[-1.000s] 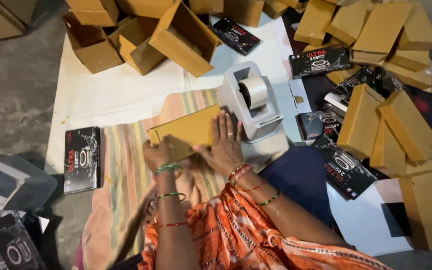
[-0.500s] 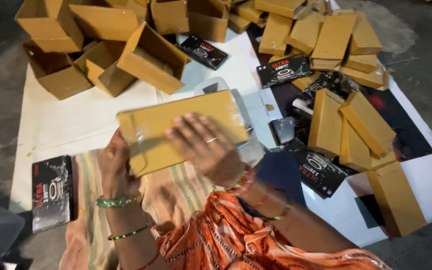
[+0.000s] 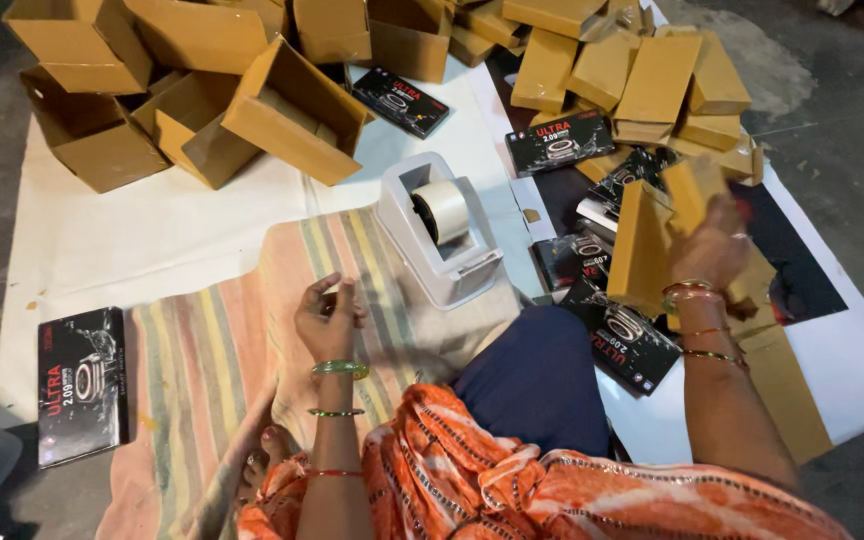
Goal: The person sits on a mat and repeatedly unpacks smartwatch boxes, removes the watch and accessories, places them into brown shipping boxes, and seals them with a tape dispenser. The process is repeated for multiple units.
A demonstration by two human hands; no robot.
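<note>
reaching out to the side, the right hand (image 3: 717, 250), blurred, grips a closed brown carton (image 3: 694, 192) over the heap of black product boxes (image 3: 620, 335). the left hand (image 3: 327, 318) hovers empty, fingers loosely curled, above the striped mat (image 3: 202, 350) on the floor, near the white tape dispenser (image 3: 440, 232). open cartons (image 3: 192, 90) lie on a white sheet (image 3: 102, 235). half a second earlier both hands held the carton in front of the body.
</note>
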